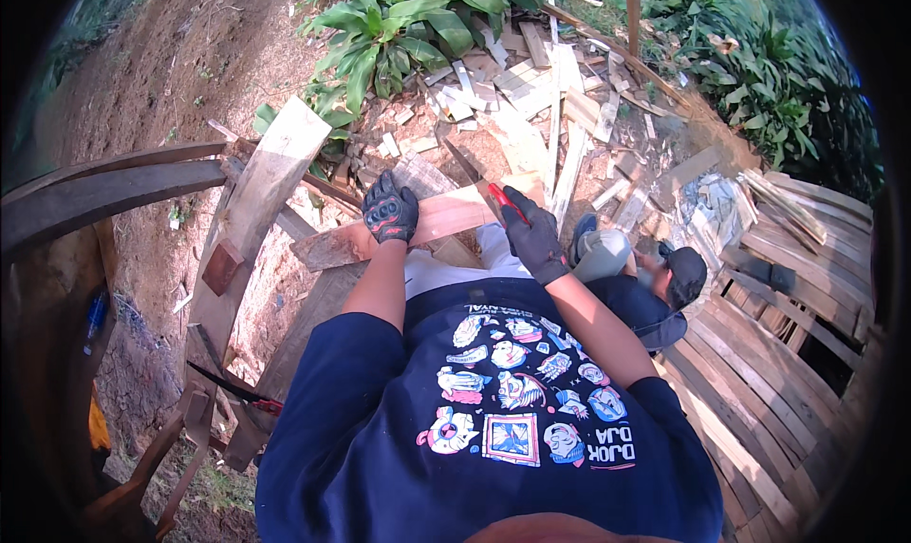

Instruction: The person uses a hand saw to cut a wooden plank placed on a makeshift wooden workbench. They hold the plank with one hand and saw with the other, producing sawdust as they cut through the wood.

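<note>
A reddish-brown wooden board [446, 215] lies crosswise in front of my body, near my lap. My left hand [390, 211], in a black glove with red-trimmed knuckle pads, grips the board toward its left end; its fingertips are partly hidden. In a black glove too, my right hand [534, 241] is closed around the red handle of a handsaw [464, 162]. Its narrow dark blade points away to the upper left, over the far edge of the board. Whether the teeth touch the wood I cannot tell.
A wide plank [261, 187] leans at left, beside a second saw [228, 382] with a dark blade. Wood offcuts [531, 83] litter the ground ahead. Close on my right sits another person [645, 282], by stacked boards [750, 372]. Leafy plants [408, 21] grow beyond.
</note>
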Demonstrator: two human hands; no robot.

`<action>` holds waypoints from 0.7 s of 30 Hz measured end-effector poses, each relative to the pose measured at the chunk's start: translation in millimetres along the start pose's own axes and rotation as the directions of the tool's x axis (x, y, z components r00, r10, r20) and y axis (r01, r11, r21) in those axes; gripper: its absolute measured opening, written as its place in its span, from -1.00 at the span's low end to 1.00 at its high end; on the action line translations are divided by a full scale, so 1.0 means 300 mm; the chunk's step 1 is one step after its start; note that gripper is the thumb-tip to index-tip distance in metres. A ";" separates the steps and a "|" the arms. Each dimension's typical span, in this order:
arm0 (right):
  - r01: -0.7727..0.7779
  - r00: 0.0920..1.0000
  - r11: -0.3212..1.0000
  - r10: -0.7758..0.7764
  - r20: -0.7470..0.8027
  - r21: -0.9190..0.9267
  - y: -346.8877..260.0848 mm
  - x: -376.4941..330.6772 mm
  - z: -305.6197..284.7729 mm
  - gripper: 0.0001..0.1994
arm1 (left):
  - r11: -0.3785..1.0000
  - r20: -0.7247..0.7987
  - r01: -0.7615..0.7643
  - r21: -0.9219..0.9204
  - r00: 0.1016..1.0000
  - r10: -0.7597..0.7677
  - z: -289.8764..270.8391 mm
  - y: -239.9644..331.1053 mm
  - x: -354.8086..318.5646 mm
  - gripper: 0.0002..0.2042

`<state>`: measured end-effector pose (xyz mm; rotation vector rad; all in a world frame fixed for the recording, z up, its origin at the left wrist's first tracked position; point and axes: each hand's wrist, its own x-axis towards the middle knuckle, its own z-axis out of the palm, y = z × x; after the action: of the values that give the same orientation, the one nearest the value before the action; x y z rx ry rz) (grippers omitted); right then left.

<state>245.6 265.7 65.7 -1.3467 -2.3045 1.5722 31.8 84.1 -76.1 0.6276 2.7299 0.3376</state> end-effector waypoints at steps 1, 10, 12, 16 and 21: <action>-0.085 0.996 0.994 0.083 0.040 0.073 -0.010 0.009 -0.023 -0.53 | 1.000 0.100 0.013 0.027 0.995 -0.016 -0.015 -0.011 -0.004 -0.28; -0.087 0.995 0.981 0.078 0.053 0.174 -0.013 0.038 0.015 -0.55 | 0.931 0.411 -0.323 0.169 0.882 0.232 -0.204 -0.113 -0.204 0.23; -0.001 1.000 0.994 0.003 -0.020 0.107 0.028 0.061 -0.006 -0.51 | 0.867 0.356 -0.420 0.269 0.880 0.316 -0.123 -0.108 -0.222 0.26; 0.152 0.984 0.987 -0.145 0.105 -0.058 0.028 0.085 -0.005 -0.45 | 0.947 0.257 -0.143 0.289 0.964 0.068 -0.080 -0.051 -0.287 0.25; 0.246 0.948 0.959 -0.209 0.240 -0.138 0.036 0.097 -0.027 -0.40 | 0.918 0.218 -0.155 0.365 0.973 0.078 -0.063 -0.027 -0.254 -0.04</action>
<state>237.9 292.2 49.4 -0.9228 -2.6630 1.5575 86.8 39.1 -41.8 0.8764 2.5825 -0.2297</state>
